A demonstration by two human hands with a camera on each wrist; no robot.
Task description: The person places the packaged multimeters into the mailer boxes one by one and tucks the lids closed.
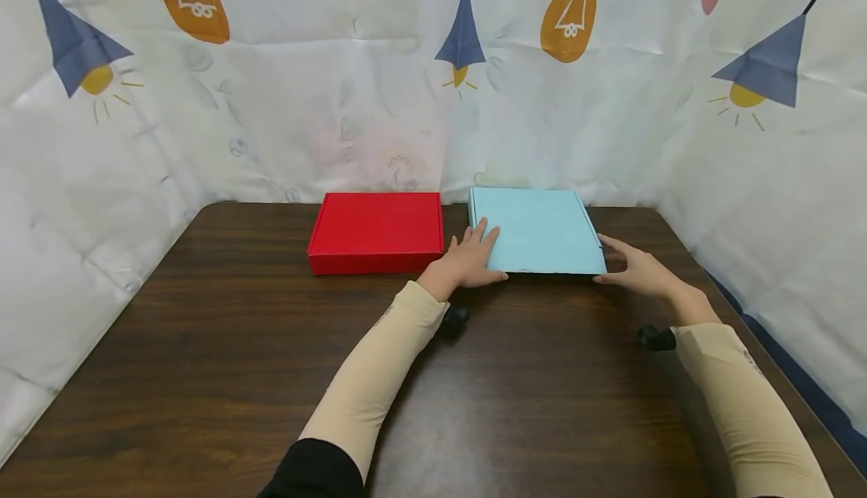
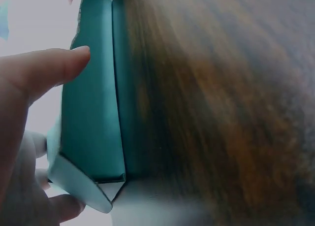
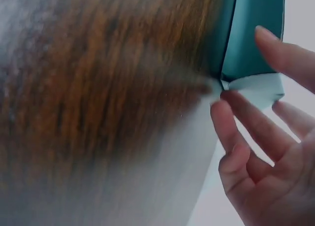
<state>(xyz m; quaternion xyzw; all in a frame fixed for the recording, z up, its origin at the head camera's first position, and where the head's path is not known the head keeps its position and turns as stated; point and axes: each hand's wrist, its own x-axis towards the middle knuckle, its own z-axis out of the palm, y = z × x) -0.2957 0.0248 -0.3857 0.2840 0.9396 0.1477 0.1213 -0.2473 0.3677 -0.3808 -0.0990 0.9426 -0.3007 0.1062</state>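
Observation:
A light blue cardboard box lies flat near the back edge of the table. My left hand is at its left front corner, fingers spread along the left side and thumb before the front panel. At the right front corner is my right hand, its thumb by the front and its fingers loosely bent beside the right side. Small flaps stick out at both front corners: the left flap in the left wrist view, the right flap in the right wrist view. How firmly either hand touches the box is unclear.
Left of the blue box, with a narrow gap between, lies a closed red box. Both stand on a dark wood-grain table. Behind them hangs a white curtain printed with lamps and bulbs, which also runs along both sides.

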